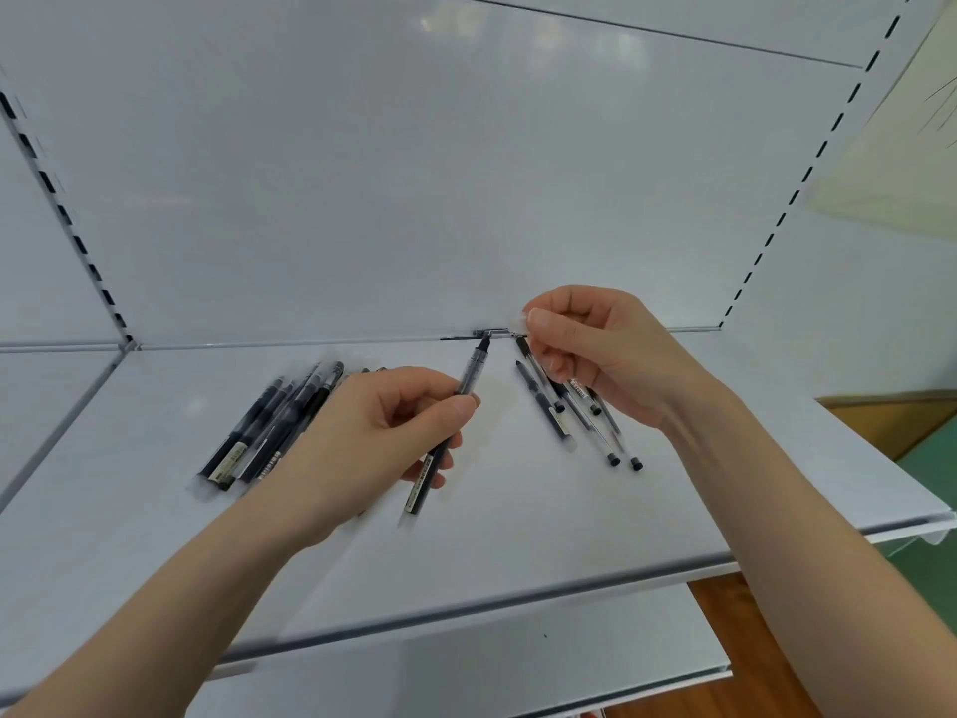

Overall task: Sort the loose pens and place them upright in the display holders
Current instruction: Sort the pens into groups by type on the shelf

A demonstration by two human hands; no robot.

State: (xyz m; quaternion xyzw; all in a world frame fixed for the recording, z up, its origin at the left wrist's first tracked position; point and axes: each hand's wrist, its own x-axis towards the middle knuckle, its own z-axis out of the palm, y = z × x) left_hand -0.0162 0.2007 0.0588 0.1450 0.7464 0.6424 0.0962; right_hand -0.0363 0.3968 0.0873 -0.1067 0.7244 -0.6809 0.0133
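My left hand (pixel 378 437) grips a black pen (pixel 468 378) by its middle, tip pointing up and away, tail hanging below the fingers. My right hand (pixel 595 355) pinches the top end of another black pen (pixel 525 349) between thumb and forefinger; a small clear cap shows at the fingertips. Under the right hand lie several loose black pens (pixel 554 412) fanned on the white shelf (pixel 518 510). A second pile of black pens (pixel 269 422) lies left of my left hand, partly hidden by it. No display holder is in view.
The white metal shelf has a back panel (pixel 414 173) close behind the pens and slotted uprights at left (pixel 67 220) and right (pixel 792 199). Its front edge (pixel 466 608) runs near my forearms. A lower shelf (pixel 466 676) and wooden floor show below.
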